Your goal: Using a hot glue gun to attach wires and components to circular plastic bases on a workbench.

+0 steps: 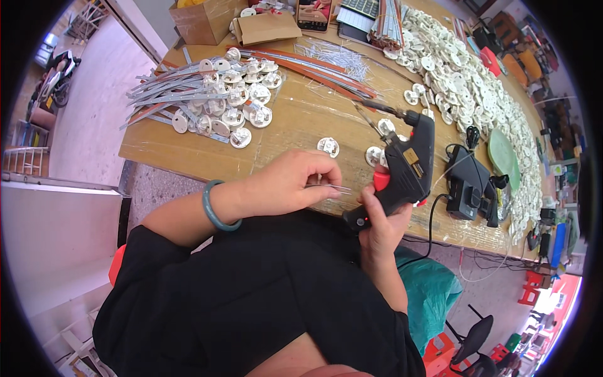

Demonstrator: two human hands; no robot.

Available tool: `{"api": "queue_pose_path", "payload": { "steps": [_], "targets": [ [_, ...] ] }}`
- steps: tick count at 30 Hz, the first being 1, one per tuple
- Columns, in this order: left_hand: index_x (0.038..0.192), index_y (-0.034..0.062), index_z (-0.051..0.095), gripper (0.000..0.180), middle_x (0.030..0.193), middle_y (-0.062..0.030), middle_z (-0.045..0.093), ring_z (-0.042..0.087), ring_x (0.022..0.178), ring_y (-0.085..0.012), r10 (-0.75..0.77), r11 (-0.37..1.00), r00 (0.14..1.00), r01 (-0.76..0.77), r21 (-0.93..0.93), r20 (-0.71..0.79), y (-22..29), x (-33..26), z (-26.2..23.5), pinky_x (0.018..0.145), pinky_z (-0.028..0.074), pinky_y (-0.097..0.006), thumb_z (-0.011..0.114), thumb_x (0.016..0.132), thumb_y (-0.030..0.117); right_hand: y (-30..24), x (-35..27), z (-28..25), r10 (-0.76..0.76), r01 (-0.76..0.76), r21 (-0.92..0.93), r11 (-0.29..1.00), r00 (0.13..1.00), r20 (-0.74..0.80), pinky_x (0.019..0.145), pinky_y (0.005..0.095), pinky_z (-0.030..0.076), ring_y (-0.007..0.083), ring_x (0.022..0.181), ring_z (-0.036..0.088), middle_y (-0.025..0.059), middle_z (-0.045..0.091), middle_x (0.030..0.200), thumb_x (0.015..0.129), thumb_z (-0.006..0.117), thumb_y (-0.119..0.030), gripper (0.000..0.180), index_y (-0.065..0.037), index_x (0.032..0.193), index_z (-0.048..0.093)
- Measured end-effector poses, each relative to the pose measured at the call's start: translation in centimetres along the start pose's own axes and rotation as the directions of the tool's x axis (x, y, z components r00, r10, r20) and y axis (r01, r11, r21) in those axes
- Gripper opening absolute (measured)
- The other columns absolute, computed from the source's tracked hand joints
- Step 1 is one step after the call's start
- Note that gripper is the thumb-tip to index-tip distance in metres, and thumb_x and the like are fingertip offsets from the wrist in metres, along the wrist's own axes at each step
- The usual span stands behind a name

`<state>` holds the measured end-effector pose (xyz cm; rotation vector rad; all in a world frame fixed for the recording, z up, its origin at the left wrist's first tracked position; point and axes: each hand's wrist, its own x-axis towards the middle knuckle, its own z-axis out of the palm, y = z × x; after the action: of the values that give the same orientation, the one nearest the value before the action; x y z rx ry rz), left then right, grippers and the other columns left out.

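The right hand (384, 227) grips a black soldering gun (407, 164), its tip slanting up and leftward above the worktop (298, 119). The left hand (286, 181) pinches a few thin wires (338, 188) between thumb and fingers. Just beyond lies a round white fitting (328, 147); farther out, metal strips (166, 94) lie left, a heap of white discs (471, 88) right.

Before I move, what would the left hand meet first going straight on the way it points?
Likely the gun, around its red trigger, with the wires held in the left hand leading; depth is unclear.
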<state>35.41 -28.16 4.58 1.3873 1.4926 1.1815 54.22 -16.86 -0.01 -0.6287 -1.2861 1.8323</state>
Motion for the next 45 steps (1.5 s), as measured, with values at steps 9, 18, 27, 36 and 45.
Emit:
{"api": "queue_pose_path", "payload": {
  "steps": [9,18,27,36,45],
  "targets": [
    [0.093,0.0081,0.066,0.008,0.089,-0.0091,0.063,0.064,0.079,-0.0309,0.224,0.819,0.930,-0.017,0.573,-0.292,-1.0,-0.2,-2.7,0.066,0.050,-0.040,0.068,0.088,0.014,1.4,-1.6,-3.1,0.068,-0.062,0.233,0.971,0.998,-0.017,0.078,0.0388,0.059,0.0230,0.096,0.066,0.0181,0.057,0.132,0.092,0.063,-0.003,0.054,-0.003,0.140,0.040],
    [0.092,0.0046,0.064,0.008,0.103,-0.0099,0.065,0.066,0.090,-0.0299,0.204,0.810,0.976,-0.125,0.573,-0.077,-3.6,2.0,-2.6,0.074,0.052,-0.037,0.068,0.087,0.010,1.6,-1.2,-2.9,0.082,-0.077,0.178,0.981,0.996,-0.020,0.078,0.0388,0.059,0.0227,0.093,0.066,0.0180,0.059,0.129,0.093,0.062,-0.005,0.049,-0.002,0.138,0.042],
    [0.097,0.0036,0.061,0.012,0.106,-0.0107,0.064,0.063,0.096,-0.0337,0.355,0.785,0.935,-0.301,0.542,0.005,-5.3,3.2,-1.5,0.081,0.051,-0.043,0.065,0.087,0.009,1.3,-1.2,-2.7,0.070,-0.063,0.156,0.986,0.997,-0.041,0.078,0.0381,0.058,0.0229,0.093,0.066,0.0198,0.058,0.131,0.094,0.061,-0.007,0.050,-0.001,0.140,0.041],
    [0.086,0.0020,0.060,0.005,0.108,-0.0105,0.066,0.068,0.084,-0.0242,0.182,0.881,0.970,-0.088,0.465,-0.160,-4.6,3.8,-1.7,0.070,0.056,-0.030,0.064,0.086,0.005,0.8,-2.6,-5.0,-0.058,0.064,-0.103,0.993,0.997,0.054,0.083,0.0364,0.057,0.0229,0.093,0.069,0.0201,0.066,0.119,0.098,0.055,-0.008,0.043,0.006,0.138,0.047],
    [0.086,0.0041,0.059,0.008,0.100,-0.0058,0.064,0.065,0.080,-0.0273,0.259,0.842,0.927,-0.080,0.533,-0.270,-5.1,3.7,-0.1,0.067,0.052,-0.038,0.065,0.081,0.006,2.0,-3.6,-6.5,-0.062,0.097,-0.381,0.920,0.993,0.103,0.084,0.0306,0.053,0.0170,0.094,0.065,0.0163,0.067,0.110,0.093,0.062,-0.002,0.046,0.003,0.133,0.041]
  ]
}}
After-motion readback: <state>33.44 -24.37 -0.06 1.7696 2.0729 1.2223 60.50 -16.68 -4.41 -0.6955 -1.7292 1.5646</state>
